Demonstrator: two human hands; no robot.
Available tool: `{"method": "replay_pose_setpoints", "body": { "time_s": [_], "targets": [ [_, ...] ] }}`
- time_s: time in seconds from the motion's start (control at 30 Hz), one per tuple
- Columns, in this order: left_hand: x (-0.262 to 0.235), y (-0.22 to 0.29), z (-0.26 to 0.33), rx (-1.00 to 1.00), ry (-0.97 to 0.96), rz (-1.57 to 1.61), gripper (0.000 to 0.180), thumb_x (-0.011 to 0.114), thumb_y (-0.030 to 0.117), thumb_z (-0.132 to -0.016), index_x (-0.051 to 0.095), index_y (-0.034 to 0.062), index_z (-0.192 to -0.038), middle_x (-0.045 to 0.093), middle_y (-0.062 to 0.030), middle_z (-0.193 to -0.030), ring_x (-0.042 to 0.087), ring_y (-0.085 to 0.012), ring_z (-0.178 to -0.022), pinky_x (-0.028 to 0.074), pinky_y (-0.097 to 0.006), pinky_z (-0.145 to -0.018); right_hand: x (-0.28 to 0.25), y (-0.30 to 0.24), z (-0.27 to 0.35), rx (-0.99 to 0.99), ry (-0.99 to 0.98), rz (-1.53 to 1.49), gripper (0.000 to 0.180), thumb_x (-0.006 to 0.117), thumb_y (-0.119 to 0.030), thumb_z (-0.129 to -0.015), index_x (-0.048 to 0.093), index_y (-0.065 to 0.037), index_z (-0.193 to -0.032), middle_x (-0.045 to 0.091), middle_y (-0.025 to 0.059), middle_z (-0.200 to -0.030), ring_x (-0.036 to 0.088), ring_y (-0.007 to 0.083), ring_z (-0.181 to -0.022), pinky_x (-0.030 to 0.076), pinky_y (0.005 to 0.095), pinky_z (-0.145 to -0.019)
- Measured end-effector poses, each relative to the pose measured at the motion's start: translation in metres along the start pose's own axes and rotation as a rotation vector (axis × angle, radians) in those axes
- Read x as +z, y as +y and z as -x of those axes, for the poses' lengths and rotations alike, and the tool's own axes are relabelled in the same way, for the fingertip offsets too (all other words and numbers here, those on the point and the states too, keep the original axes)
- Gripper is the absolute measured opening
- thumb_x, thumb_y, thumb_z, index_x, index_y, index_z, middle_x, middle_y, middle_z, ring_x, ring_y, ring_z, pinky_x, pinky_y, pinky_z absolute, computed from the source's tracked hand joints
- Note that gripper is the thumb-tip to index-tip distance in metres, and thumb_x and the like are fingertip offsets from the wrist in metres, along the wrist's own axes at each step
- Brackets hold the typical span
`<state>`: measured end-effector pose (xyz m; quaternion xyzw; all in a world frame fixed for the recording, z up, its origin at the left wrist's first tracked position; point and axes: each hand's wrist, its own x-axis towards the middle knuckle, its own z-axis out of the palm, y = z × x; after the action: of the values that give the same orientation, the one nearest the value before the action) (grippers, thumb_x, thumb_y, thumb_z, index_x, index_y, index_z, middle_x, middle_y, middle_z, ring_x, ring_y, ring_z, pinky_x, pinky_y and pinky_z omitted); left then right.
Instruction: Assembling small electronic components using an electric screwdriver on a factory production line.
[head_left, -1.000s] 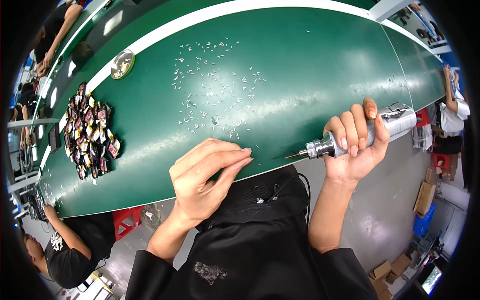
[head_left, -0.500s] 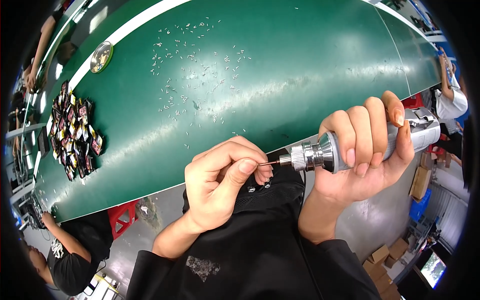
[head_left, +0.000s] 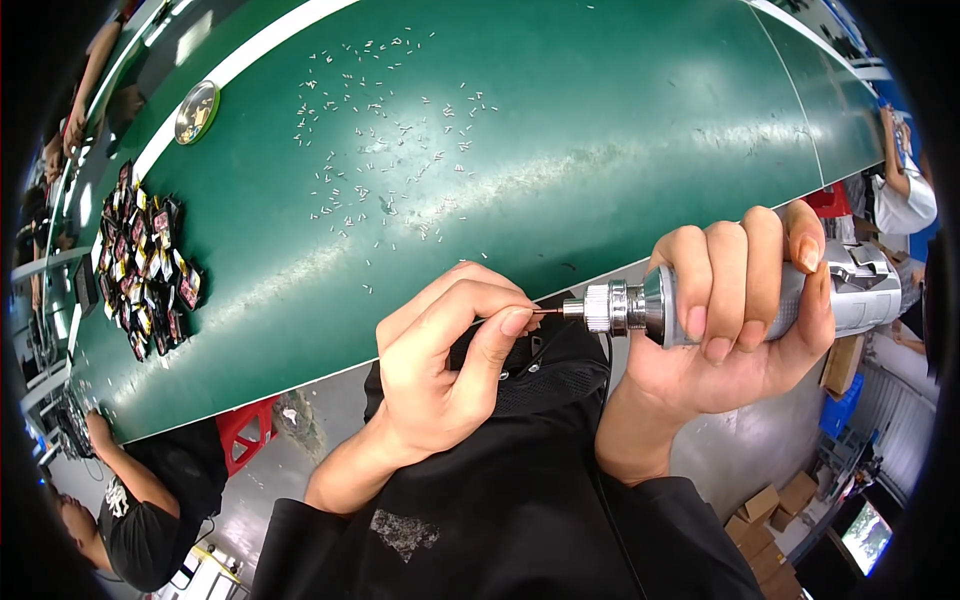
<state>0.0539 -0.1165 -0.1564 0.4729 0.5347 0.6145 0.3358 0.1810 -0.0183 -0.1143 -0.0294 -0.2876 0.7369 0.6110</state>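
Silver-grey metal forms the body of a cylindrical tool [head_left: 865, 295], held crosswise in the right hand [head_left: 735, 325], whose fingers are curled round the barrel. From its left end projects a thin copper-coloured rod [head_left: 550, 311]; thumb and forefinger of the left hand [head_left: 440, 355] are pinching that rod. Tool and both hands are positioned at the near edge of the green bench [head_left: 610, 130]. Small pale slivers [head_left: 440, 155] are scattered beyond the left hand. Black packets [head_left: 148, 260] lie heaped at far left, near a round dish [head_left: 215, 112] containing yellowish bits [head_left: 187, 124].
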Motion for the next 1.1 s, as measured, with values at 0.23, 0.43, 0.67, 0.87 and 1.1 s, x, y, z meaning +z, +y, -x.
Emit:
{"method": "replay_pose_setpoints", "body": {
  "time_s": [0.23, 0.43, 0.67, 0.87, 1.1],
  "targets": [
    [0.0, -0.001, -0.002, 0.008, -0.081, -0.046, 0.003, 0.059, -0.008, -0.082, 0.06, -0.0057, -0.082, 0.061, -0.0117, -0.074, 0.057, -0.0176, -0.062, 0.045, -0.026, -0.056, -0.013, -0.001, -0.002, 0.065, -0.003, -0.02, 0.012, 0.049, -0.015, -0.091, 0.047, -0.003, -0.093, 0.04, -0.0017, -0.055, 0.038, 0.0076, -0.043, 0.036, 0.024, -0.047],
    [-0.011, -0.003, -0.015, 0.129, -0.027, -0.144, 0.024, 0.049, 0.008, -0.094, 0.061, -0.0092, -0.106, 0.064, -0.0169, -0.089, 0.059, -0.0194, -0.072, 0.048, -0.027, -0.065, -0.019, -0.006, -0.008, 0.046, 0.045, -0.081, 0.012, 0.048, -0.014, -0.091, 0.047, -0.003, -0.092, 0.038, -0.002, -0.055, 0.037, 0.0076, -0.043, 0.036, 0.0252, -0.047],
    [-0.045, 0.014, -0.017, 0.164, -0.032, -0.414, 0.005, 0.063, -0.008, -0.077, 0.064, -0.0069, -0.082, 0.064, -0.0126, -0.071, 0.06, -0.0203, -0.061, 0.047, -0.028, -0.058, -0.032, -0.013, -0.014, 0.038, 0.182, -0.047, 0.012, 0.045, -0.017, -0.093, 0.05, -0.006, -0.09, 0.034, -0.0028, -0.051, 0.033, 0.0079, -0.041, 0.036, 0.0267, -0.046],
    [-0.049, 0.023, -0.025, 0.301, -0.475, -0.501, 0.016, 0.069, -0.006, -0.063, 0.056, 0.0034, -0.061, 0.054, -0.0052, -0.053, 0.054, -0.0204, -0.047, 0.038, -0.028, -0.045, -0.065, -0.004, -0.024, 0.105, 0.325, -0.041, 0.01, 0.046, -0.016, -0.091, 0.049, -0.007, -0.088, 0.034, -0.0014, -0.052, 0.033, 0.0106, -0.041, 0.034, 0.0277, -0.048],
    [-0.019, 0.023, -0.022, 0.404, -1.097, -0.425, 0.015, 0.06, 0.013, -0.082, 0.056, 0.0026, -0.072, 0.058, -0.0111, -0.071, 0.06, -0.0278, -0.069, 0.048, -0.039, -0.063, -0.081, -0.015, -0.043, 0.16, 0.313, -0.152, 0.009, 0.047, -0.015, -0.091, 0.049, -0.007, -0.088, 0.035, -0.001, -0.054, 0.036, 0.0107, -0.046, 0.035, 0.027, -0.052]
  ]
}}
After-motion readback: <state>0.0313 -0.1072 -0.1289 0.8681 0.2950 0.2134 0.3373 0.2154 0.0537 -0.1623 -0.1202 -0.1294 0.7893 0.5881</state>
